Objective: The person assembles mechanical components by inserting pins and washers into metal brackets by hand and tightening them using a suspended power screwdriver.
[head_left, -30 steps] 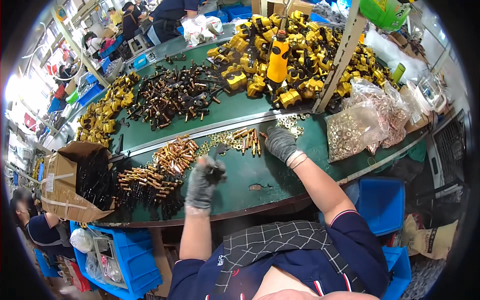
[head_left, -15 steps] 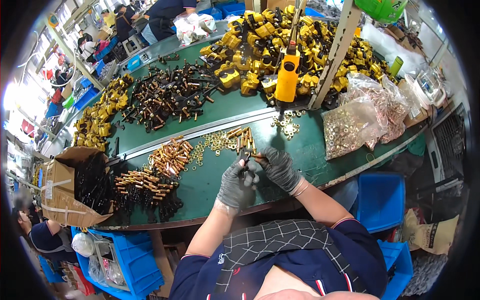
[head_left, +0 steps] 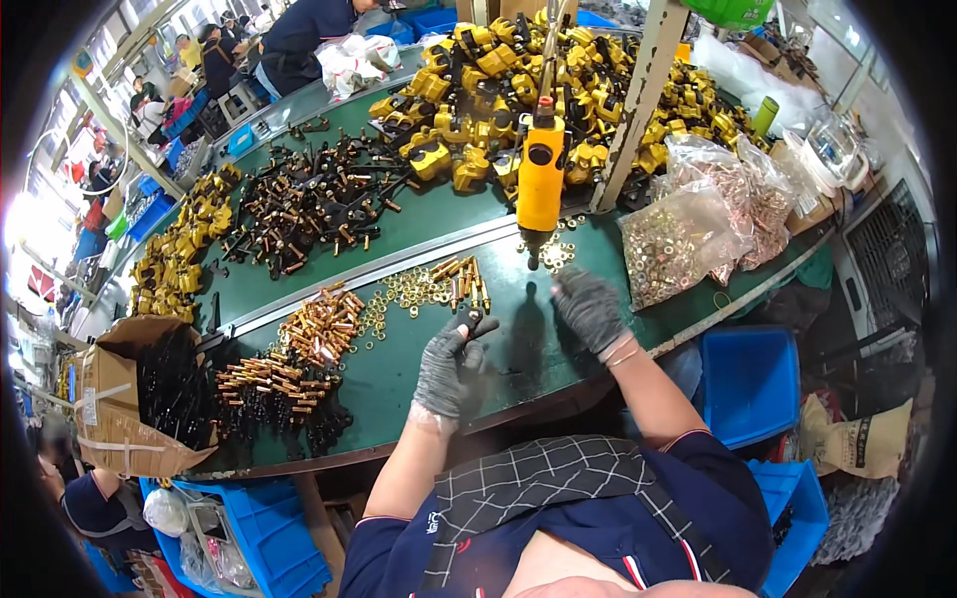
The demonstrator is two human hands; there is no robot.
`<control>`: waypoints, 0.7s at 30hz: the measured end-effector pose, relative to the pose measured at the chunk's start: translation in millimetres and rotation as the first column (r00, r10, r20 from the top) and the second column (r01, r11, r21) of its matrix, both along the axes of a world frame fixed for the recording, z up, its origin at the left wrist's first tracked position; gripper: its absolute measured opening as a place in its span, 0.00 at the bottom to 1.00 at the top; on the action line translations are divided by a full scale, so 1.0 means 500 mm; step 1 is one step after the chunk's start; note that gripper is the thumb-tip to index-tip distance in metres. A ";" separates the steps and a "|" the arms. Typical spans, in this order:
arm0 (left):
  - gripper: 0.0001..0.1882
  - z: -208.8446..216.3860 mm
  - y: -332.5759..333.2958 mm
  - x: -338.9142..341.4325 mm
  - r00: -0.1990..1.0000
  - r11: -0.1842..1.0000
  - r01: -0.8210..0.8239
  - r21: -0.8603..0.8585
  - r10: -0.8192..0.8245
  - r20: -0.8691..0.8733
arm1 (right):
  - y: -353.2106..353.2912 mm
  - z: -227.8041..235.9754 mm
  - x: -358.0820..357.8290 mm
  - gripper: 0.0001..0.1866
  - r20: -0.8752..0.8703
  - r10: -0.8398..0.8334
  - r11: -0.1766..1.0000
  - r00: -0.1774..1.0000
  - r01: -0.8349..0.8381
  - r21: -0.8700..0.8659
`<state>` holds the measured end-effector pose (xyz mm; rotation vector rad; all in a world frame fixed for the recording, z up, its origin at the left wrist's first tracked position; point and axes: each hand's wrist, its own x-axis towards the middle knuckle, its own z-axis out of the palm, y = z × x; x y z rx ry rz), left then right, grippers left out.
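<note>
Grey-gloved left hand (head_left: 446, 371) around a black part (head_left: 483, 325), right hand (head_left: 592, 309) now farther off, near brass-coloured washers (head_left: 560, 255), hold unclear.

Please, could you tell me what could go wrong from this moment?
The right hand is close to the tip of the hanging yellow tool, so the glove might brush against it.

Small loose rings lie just beyond that hand; a bump could scatter them.

The left hand is close to the copper-coloured pins, so it might knock some out of place.
</note>
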<state>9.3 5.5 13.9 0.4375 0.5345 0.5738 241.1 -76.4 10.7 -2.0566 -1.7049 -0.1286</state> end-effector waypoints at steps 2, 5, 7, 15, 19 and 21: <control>0.17 -0.014 0.003 0.015 0.995 0.998 0.052 0.024 -0.050 -0.088 | 0.007 -0.014 0.039 0.15 -0.009 -0.230 0.969 0.973 0.228 -0.090; 0.15 -0.062 0.008 0.041 0.977 0.980 0.115 0.164 -0.082 -0.196 | 0.043 -0.034 0.059 0.16 -0.002 -0.204 0.971 0.979 0.202 -0.126; 0.13 -0.082 0.009 0.041 0.948 0.852 0.168 0.496 0.000 -0.319 | 0.063 -0.031 0.052 0.16 -0.051 -0.284 0.936 0.957 0.266 -0.231; 0.14 -0.045 -0.004 0.041 0.945 0.960 0.167 0.226 -0.090 -0.314 | 0.045 0.045 -0.039 0.10 -0.401 0.440 0.888 0.803 -0.455 0.063; 0.15 -0.055 0.000 0.045 0.942 0.945 0.186 0.269 -0.094 -0.321 | 0.058 0.077 -0.047 0.10 -0.073 0.595 0.783 0.800 -0.598 -0.168; 0.16 -0.053 0.005 0.047 0.931 0.938 0.225 0.264 -0.127 -0.343 | 0.061 0.086 -0.053 0.10 0.038 0.614 0.778 0.789 -0.595 -0.202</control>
